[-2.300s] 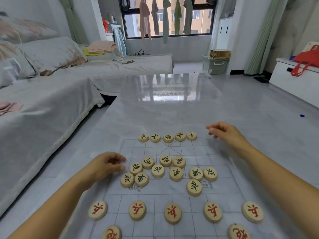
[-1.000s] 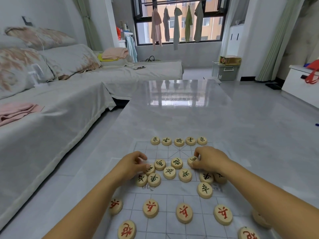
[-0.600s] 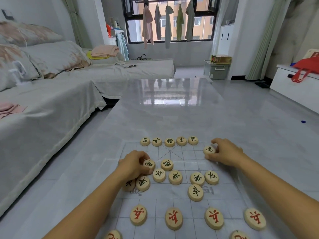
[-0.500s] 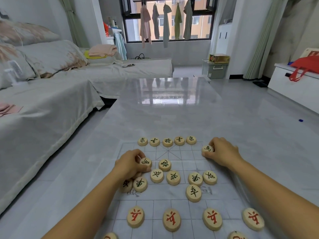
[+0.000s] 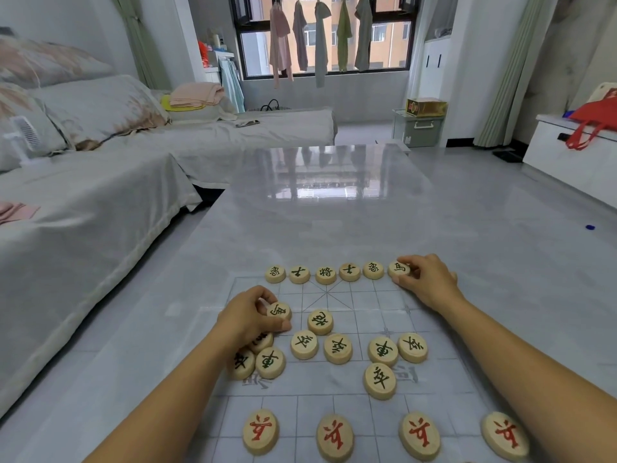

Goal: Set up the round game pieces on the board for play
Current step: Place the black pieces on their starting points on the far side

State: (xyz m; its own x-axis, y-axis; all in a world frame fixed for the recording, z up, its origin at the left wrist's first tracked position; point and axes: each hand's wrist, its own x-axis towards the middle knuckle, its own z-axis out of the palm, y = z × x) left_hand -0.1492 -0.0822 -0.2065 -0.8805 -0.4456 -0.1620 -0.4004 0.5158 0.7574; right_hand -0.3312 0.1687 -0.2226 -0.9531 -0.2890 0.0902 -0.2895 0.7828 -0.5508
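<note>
Pinching far-row piece [image 5: 399, 269] in right grip [image 5: 427, 285], left grip [image 5: 247, 319] curled round loose piece [image 5: 279, 311] (both black-lettered)

Sixteen dark-lettered pieces [image 5: 320, 321] (one half hidden), four red-lettered pieces [image 5: 335, 437] along the near edge, one board [image 5: 314, 382].

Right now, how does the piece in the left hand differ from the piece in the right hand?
The left-hand piece sits mid-board beside loose pieces; the right-hand piece ends the far row. The left-hand piece's character is turned sideways; the right-hand piece's reads upright. Both are pale round discs with dark lettering.
</note>
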